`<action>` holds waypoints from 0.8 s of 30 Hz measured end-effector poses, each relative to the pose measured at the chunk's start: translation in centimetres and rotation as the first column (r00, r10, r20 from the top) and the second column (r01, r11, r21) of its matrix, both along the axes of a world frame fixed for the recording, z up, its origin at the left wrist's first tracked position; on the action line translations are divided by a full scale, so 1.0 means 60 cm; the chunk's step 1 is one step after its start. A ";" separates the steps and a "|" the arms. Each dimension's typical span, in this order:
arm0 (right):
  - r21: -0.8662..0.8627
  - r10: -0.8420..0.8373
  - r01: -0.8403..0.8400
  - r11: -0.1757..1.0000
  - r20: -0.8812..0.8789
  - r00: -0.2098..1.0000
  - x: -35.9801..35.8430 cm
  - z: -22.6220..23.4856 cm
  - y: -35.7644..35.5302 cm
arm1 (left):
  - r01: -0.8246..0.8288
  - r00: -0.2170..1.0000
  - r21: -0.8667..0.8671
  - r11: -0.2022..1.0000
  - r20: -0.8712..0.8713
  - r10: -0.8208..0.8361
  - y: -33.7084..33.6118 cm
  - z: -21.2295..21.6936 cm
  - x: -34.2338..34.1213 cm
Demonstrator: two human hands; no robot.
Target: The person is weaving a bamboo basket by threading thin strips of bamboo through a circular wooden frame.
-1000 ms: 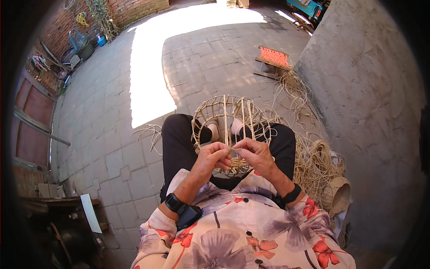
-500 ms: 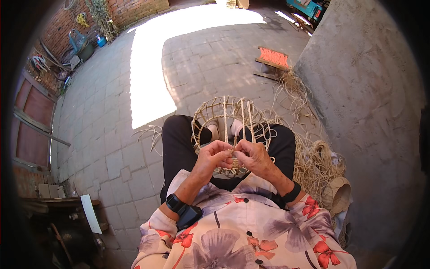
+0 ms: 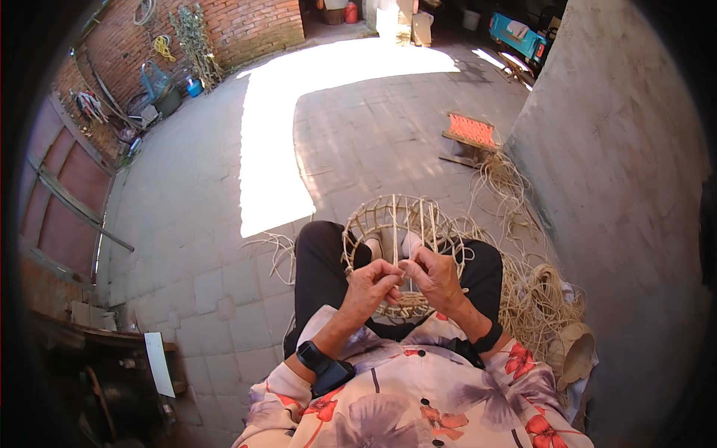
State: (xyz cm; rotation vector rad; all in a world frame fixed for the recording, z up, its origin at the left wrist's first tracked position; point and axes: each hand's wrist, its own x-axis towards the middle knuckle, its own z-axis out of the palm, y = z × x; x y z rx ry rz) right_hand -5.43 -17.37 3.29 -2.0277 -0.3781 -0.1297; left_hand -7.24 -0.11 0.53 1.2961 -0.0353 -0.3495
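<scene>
A round, open frame of tan cord or cane, like a basket (image 3: pixel 412 305), rests between my legs. Pale straight cords (image 3: pixel 396 233) run across its opening toward me. My left hand (image 3: pixel 371 288) is closed in a pinch at the near end of these cords. Close beside it, my right hand (image 3: pixel 437 281) pinches too, thumb and forefinger together. What lies between the fingertips seems to be a strand of cord, though the fingers hide most of it. Behind the hands, part of the frame's near side is covered.
A tangled heap of tan cord (image 3: pixel 534 299) lies at my right, with a woven tan piece (image 3: pixel 573 351) on it. Farther off stands a small stool with an orange woven seat (image 3: pixel 472 130). A grey wall (image 3: pixel 620 172) rises on the right. A dark bench (image 3: pixel 89 343) stands at lower left.
The view has tilted up, so the whole scene sits lower and farther right. Both hands remain pinched together at the cords, with the fingers slightly shifted.
</scene>
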 end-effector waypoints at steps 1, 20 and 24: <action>-0.039 -0.023 0.023 0.999 0.001 1.000 0.001 0.007 0.006 | -0.012 1.000 -0.015 1.000 0.009 0.013 0.000 -0.001 -0.004; 0.069 0.206 -0.203 0.977 -0.036 0.978 0.002 0.019 -0.025 | 0.268 0.962 0.052 0.962 0.042 -0.270 0.023 -0.020 0.013; -0.178 0.168 -0.142 0.974 0.137 0.976 -0.015 0.019 -0.028 | 0.313 0.949 0.105 0.944 0.016 -0.316 0.019 -0.018 0.007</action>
